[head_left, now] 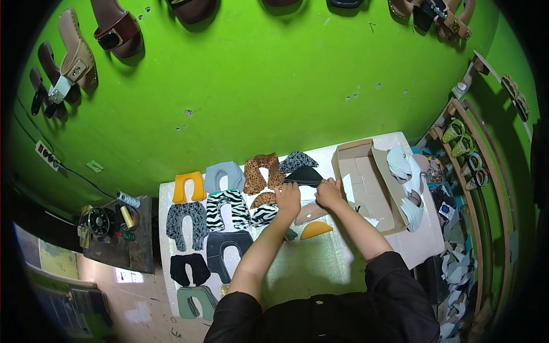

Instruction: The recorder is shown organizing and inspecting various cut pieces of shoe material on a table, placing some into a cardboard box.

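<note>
A black half-moon piece (305,175), perhaps fabric or leather, lies at the far middle of the white table (413,247). My left hand (287,198) pinches its left corner and my right hand (329,194) its right corner, fingers closed. Just below it, between my hands, is a white piece (307,195). Left of my left hand are leopard-print (264,200) and zebra-print half-moon pieces (265,215). An orange half-moon piece (316,230) rests nearer me, below my wrists. Behind the black piece sits a black-and-grey patterned one (298,160).
Stacks of U-shaped pieces, including orange (189,187), zebra-print (227,210) and green ones (197,302), fill the table's left side. An open cardboard box (361,150) stands right, with white pieces (405,166) beside it. Sandals hang on the green wall (274,86). A sewing machine (100,222) is left.
</note>
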The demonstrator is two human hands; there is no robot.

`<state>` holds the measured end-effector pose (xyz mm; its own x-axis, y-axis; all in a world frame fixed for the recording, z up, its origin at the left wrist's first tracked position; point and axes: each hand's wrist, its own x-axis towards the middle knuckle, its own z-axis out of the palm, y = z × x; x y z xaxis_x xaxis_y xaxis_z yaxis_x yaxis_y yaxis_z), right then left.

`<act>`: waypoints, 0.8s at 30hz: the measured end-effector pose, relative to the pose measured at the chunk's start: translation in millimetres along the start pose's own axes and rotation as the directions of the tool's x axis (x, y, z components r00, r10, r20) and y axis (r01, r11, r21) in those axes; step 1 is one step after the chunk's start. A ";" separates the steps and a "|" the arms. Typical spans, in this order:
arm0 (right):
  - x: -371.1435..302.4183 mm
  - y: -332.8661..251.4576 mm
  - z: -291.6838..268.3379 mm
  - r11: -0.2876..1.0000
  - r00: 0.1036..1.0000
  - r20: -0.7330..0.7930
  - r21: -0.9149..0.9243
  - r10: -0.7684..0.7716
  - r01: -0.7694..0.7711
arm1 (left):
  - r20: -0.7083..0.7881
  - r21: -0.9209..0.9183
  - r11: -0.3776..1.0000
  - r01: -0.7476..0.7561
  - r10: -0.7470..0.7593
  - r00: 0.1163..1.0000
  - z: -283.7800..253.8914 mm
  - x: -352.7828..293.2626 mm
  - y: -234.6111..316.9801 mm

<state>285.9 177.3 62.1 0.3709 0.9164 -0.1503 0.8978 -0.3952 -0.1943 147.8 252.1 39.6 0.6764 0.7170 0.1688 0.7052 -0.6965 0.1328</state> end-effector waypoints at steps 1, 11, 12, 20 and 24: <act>-1.0 -4.6 0.6 1.000 0.999 -0.034 -0.022 -0.021 0.020 | 0.069 0.001 0.999 0.035 -0.035 0.997 7.1 -1.0 -4.7; -21.4 -11.2 -17.6 0.995 0.958 -0.271 -0.068 -0.095 0.080 | 0.265 0.008 0.999 0.041 -0.042 0.963 -4.0 0.3 12.7; -25.4 -14.0 -28.3 0.992 0.927 -0.354 -0.012 -0.121 0.124 | 0.243 0.001 0.997 0.080 -0.078 0.967 -2.7 -1.3 11.2; -18.9 96.4 -38.4 0.883 0.823 -0.373 0.366 0.428 -0.293 | 0.218 0.013 0.986 0.163 -0.162 0.962 -11.5 7.9 19.5; -19.3 109.8 -19.7 0.772 0.815 0.032 0.298 0.579 -0.561 | 0.358 0.005 0.976 0.219 -0.206 0.910 -11.3 10.2 15.2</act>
<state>382.0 117.5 62.8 0.8146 0.5156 -0.2657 0.4149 -0.8380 -0.3544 163.0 248.5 54.4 0.5466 0.8069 -0.2238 0.8373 -0.5222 0.1622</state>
